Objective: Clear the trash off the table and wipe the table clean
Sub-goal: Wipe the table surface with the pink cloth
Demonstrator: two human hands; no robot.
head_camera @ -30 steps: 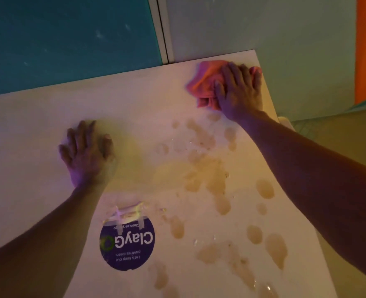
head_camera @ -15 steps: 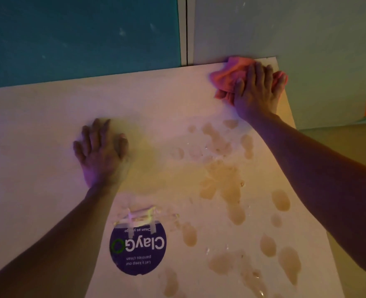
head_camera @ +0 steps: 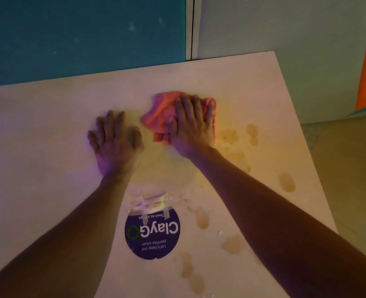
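Head view: "ClayGo" sticker (head_camera: 152,232); right hand (head_camera: 191,127) presses cloth (head_camera: 160,114), left hand (head_camera: 115,143) flat on table (head_camera: 37,147).

The left third of the worktop (head_camera: 37,147) lies bare, open to a hand from the frame's left edge. Mid-frame, the left hand (head_camera: 115,145) and the right hand (head_camera: 191,127) on the pink cloth (head_camera: 158,114) sit close together, leaving only a narrow gap. The wall (head_camera: 80,33) closes the far edge along the top.
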